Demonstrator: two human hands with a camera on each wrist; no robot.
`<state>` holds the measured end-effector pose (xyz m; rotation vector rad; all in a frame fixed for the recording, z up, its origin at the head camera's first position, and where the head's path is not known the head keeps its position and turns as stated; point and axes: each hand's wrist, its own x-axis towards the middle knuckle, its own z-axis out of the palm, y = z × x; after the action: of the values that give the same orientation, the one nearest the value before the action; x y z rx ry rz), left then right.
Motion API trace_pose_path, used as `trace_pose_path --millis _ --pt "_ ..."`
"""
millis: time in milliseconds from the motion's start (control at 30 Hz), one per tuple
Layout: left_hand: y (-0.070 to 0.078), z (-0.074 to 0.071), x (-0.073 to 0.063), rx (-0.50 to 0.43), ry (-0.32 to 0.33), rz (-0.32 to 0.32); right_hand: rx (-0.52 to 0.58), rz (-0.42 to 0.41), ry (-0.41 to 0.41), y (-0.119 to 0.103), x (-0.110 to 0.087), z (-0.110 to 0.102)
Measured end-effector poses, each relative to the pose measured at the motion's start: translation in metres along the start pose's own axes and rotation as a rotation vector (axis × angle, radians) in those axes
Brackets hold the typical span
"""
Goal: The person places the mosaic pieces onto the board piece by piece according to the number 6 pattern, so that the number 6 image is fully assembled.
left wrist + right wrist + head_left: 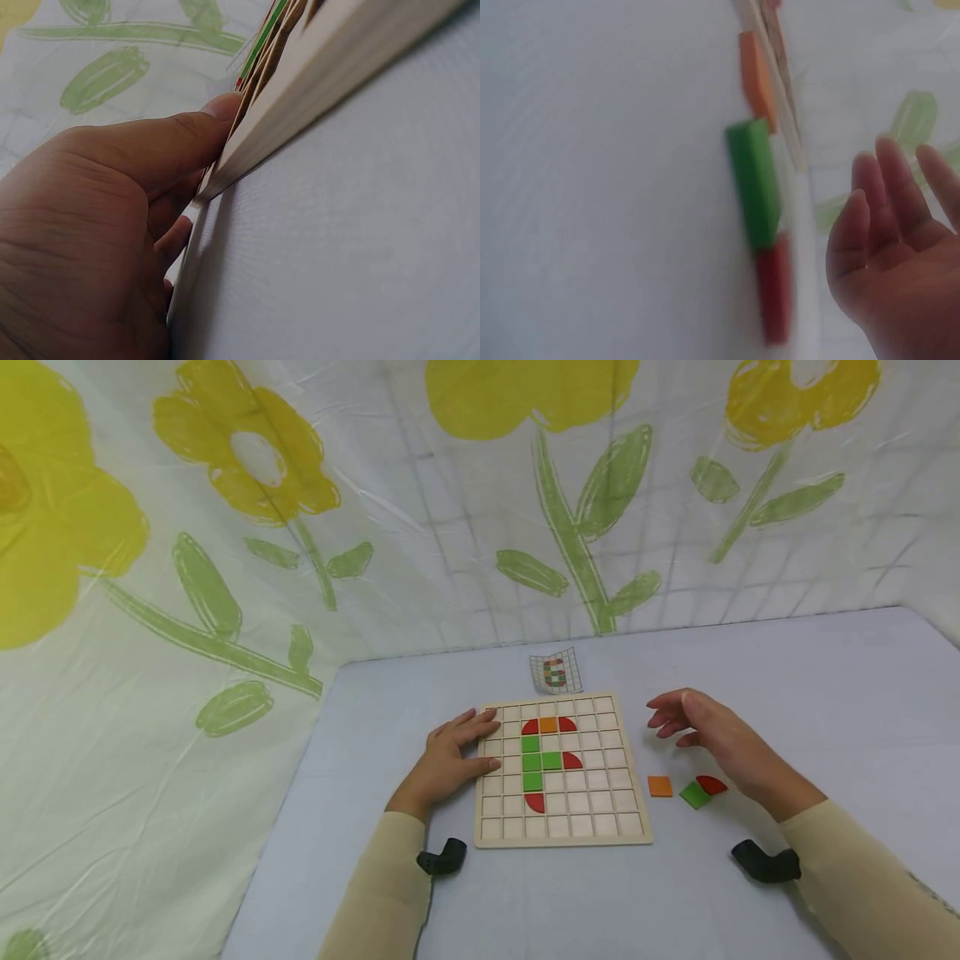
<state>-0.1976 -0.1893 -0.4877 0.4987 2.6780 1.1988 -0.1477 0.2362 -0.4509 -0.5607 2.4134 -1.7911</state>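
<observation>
A square wooden grid board lies on the table. My left hand rests at its left edge, thumb and fingertips on the rim and outer cells, fingers spread and fairly straight. Set in the grid are several green squares, an orange square and several red quarter-round pieces. Right of the board, my right hand hovers with loosely bent fingers and nothing in them. Below it lie a loose orange square, a green square and a red quarter-round piece, the last two touching.
Behind the board a small card shows a coloured grid pattern. A pale cloth covers the table. A curtain with yellow flowers hangs along the back and left. Black wrist devices sit at both cuffs.
</observation>
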Motion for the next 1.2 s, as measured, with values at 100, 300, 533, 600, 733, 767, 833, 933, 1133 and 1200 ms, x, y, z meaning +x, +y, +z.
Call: trace_pose_path --millis 100,300,533,600,733,767,833,933,1133,1200 --pt "0.000 0.000 0.000 0.000 0.000 -0.004 -0.010 0.012 -0.002 0.006 -0.005 -0.003" --pt "-0.001 0.001 0.000 0.003 -0.004 -0.014 -0.015 0.047 -0.005 0.017 -0.013 -0.010" --pt "0.000 0.001 0.002 0.012 0.004 -0.013 -0.131 0.122 -0.057 0.026 -0.018 -0.016" --pt "0.000 0.001 0.002 0.013 0.007 -0.020 -0.158 0.135 -0.083 0.027 -0.020 -0.019" --pt "-0.001 0.001 0.002 0.020 0.006 -0.033 -0.175 0.117 -0.117 0.030 -0.021 -0.024" --pt "-0.001 0.001 0.002 0.023 0.006 -0.030 -0.175 0.110 -0.121 0.031 -0.022 -0.025" --pt "-0.001 0.001 0.002 0.030 0.006 -0.022 -0.170 0.101 -0.137 0.033 -0.022 -0.029" --pt "-0.001 0.001 0.003 0.036 0.005 -0.014 -0.184 0.104 -0.167 0.035 -0.023 -0.034" --pt "-0.001 0.001 0.003 0.033 0.000 -0.017 -0.292 0.122 -0.235 0.034 -0.026 -0.039" --pt "-0.001 0.001 0.003 0.031 -0.001 -0.017 -0.321 0.111 -0.270 0.033 -0.026 -0.041"
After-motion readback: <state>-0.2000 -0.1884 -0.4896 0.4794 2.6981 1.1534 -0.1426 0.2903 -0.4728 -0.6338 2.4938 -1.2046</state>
